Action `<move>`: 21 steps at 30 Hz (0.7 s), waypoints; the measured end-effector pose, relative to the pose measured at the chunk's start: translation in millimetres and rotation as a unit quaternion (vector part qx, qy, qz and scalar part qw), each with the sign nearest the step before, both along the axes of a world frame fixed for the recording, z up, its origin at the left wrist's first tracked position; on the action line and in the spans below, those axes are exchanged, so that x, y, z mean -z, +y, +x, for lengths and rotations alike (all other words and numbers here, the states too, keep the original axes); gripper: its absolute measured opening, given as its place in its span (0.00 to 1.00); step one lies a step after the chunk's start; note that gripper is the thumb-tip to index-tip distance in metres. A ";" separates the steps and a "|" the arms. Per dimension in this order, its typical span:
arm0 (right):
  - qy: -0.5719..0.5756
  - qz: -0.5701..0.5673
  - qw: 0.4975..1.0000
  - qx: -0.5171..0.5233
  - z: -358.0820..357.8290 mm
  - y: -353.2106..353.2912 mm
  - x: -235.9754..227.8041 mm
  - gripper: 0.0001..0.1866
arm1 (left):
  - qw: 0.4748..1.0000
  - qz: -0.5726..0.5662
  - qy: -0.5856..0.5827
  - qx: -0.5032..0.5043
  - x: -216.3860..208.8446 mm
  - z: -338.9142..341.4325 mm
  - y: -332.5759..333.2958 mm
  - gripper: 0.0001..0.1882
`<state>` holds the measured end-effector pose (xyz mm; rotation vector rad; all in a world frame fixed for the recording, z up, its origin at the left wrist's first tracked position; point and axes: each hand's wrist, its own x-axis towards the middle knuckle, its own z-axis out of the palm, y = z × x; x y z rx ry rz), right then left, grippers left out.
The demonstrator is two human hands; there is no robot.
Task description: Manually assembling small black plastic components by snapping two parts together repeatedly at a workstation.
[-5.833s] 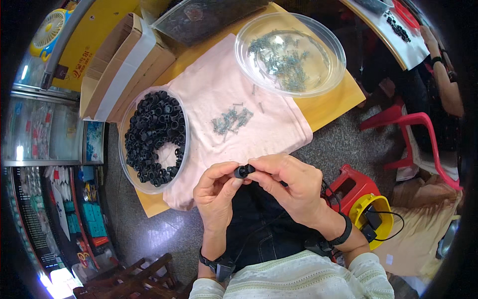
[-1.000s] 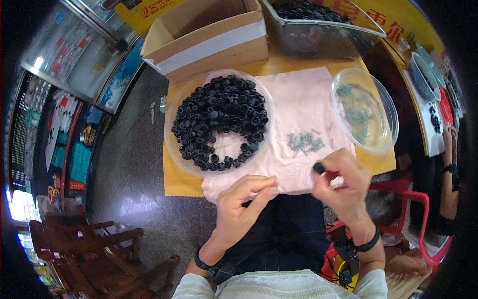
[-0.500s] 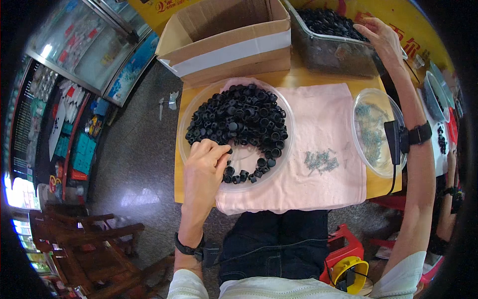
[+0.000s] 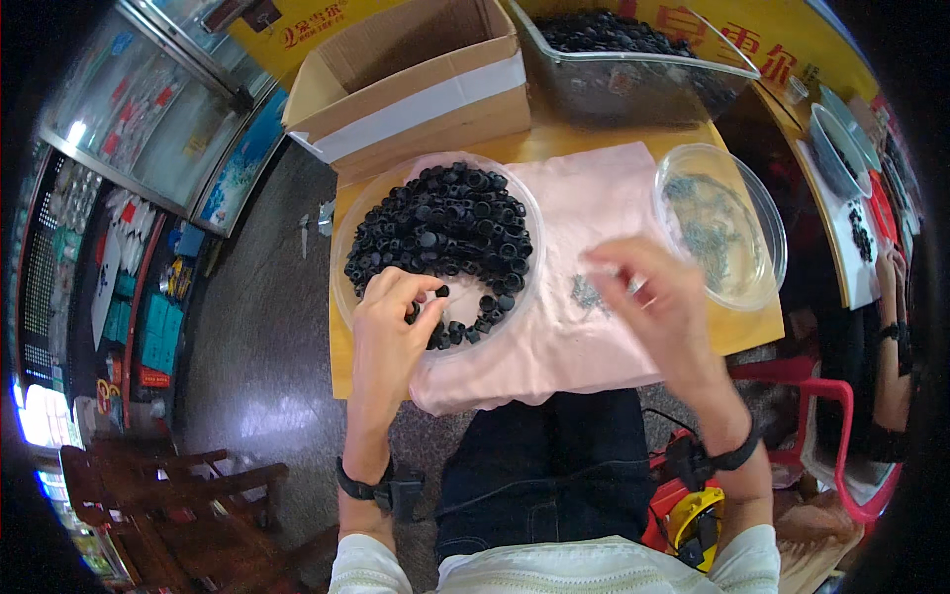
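Observation:
Over the near left rim of a round clear tub (image 4: 534, 238) heaped with small black caps (image 4: 445, 223), my left hand (image 4: 388, 317) pinches one black cap (image 4: 442, 291) between thumb and forefinger. My right hand (image 4: 668, 312) hovers above the pink cloth (image 4: 594, 361), beside a little pile of small clear pieces (image 4: 584, 290) that it partly covers. Motion smears its fingers, so whether it holds anything cannot be made out. To its right stands a round clear container (image 4: 769, 287) with more of those small pieces inside.
An open cardboard box (image 4: 426, 109) stands at the back left of the wooden table (image 4: 341, 342). Behind on the right is a clear bin (image 4: 633, 94) of black parts. A red chair (image 4: 846, 445) and another person's arm (image 4: 891, 342) are on the far right.
My right hand has come from the bin of black parts at the back right down to the cloth. The left hand has turned, and the cap in its pinch now shows. The whole view has shifted.

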<state>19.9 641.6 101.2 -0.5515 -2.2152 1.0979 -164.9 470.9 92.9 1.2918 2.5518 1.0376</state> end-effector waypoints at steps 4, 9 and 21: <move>0.039 -0.113 0.990 -0.071 8.4 -38.6 26.9 0.09 | 0.987 0.143 -0.034 0.065 0.1 37.2 -1.1 0.13; 0.033 -0.425 0.899 -0.098 26.4 -61.4 21.7 0.12 | 0.964 0.197 -0.025 0.177 9.3 72.1 -5.3 0.16; 0.000 -0.167 0.984 0.060 66.5 -47.4 41.6 0.10 | 0.977 0.128 -0.088 0.148 30.1 94.6 28.6 0.08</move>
